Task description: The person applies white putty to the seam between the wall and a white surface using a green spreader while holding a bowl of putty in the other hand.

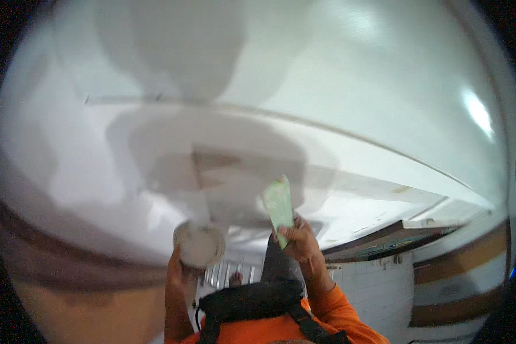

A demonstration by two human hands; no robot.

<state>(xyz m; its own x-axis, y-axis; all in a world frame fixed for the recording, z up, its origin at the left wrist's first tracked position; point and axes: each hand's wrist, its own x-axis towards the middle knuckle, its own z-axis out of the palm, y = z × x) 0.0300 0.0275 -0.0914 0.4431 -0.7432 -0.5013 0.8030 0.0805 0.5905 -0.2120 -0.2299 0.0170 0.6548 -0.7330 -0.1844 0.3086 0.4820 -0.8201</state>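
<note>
My right hand [300, 241] grips a pale green, flat scraper-like blade [279, 204], its wide end pointing up and away from me. Whitish smears show on the blade. In my left hand [176, 268] is a round container [199, 245] with pale, whitish contents, held low at the left of my body. Beyond both hands spreads a smooth white surface [258, 129], with grey shadows on it and a long ridge crossing it. Blur hides whether the blade touches this surface.
A dark-edged shelf or ledge [395, 241] juts out at the lower right, with small things on it. White tiles [365, 288] line the area below. Metal bars, perhaps ladder rungs [228, 273], show beneath me. A brown band [69, 266] runs along the lower left.
</note>
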